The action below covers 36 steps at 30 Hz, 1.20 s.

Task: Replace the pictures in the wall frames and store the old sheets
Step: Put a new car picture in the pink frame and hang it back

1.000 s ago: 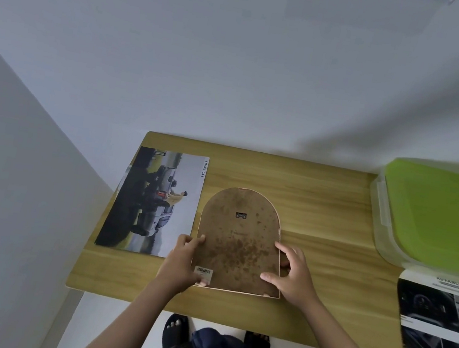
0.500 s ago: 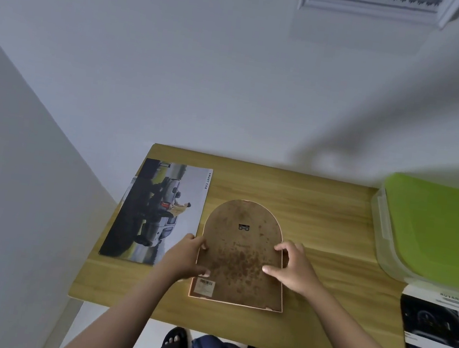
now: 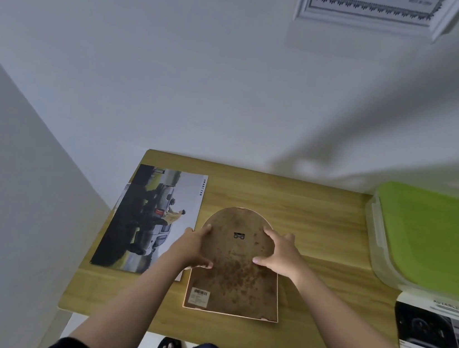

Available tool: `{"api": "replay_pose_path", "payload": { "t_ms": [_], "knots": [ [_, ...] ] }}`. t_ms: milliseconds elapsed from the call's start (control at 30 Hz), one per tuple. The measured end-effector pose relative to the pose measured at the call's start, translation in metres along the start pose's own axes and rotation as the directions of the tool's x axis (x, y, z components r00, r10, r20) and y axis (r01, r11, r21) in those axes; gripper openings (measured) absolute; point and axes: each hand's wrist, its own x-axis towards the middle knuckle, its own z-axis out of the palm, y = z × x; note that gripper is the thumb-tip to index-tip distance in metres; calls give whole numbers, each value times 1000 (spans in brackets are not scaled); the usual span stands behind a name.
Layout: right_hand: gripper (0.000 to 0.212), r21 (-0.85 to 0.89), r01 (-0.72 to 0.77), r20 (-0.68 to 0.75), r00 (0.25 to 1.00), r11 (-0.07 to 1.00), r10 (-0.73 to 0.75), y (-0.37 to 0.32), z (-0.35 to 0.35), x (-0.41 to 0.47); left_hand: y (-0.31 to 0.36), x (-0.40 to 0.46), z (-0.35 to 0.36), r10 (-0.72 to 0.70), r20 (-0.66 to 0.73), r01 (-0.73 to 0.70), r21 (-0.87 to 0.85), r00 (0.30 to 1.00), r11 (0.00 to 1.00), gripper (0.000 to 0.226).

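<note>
An arched picture frame [image 3: 234, 279] lies face down on the wooden table [image 3: 318, 223], its stained brown backing board up, with a small hanger near the arch and a barcode label at the lower left. My left hand [image 3: 192, 246] grips its left edge and my right hand [image 3: 279, 255] grips its right edge, both near the arch. A printed sheet showing a car [image 3: 152, 219] lies flat just left of the frame. A white rectangular frame [image 3: 372, 8] hangs on the wall above.
A clear plastic box with a green lid [image 3: 433, 238] stands at the table's right end. A printed sheet with dark car-interior photos [image 3: 441, 333] lies in front of it at the right edge. White walls close in behind and to the left.
Both hands have slid up the frame's sides from its lower half towards the arch. My view has tilted upward, bringing the white wall frame into sight.
</note>
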Motion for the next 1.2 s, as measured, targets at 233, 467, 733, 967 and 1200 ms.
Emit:
{"api": "replay_pose_path", "payload": {
  "t_ms": [233, 467, 733, 967, 1200],
  "knots": [
    [102, -239, -9, 20, 1000, 971, 14, -22, -7, 10, 7, 5, -5, -12, 9, 11, 89, 1000, 996, 108],
    [115, -336, -40, 123, 989, 941, 86, -34, -13, 20, 18, 15, -13, -11, 113, -21, 274, 994, 962, 132],
    [118, -377, -46, 142, 984, 925, 107, -40, -17, 24, 22, 21, -22, -24, 157, -16, 251, 987, 968, 131],
    [117, -365, -32, 128, 988, 930, 84, -37, -16, 20, 22, 20, -17, -28, 123, -6, 265, 992, 964, 133],
    [88, -107, -60, -49, 997, 992, 55, -14, 4, -3, 12, -1, -10, -36, 3, 36, -132, 999, 991, 106]
  ]
}}
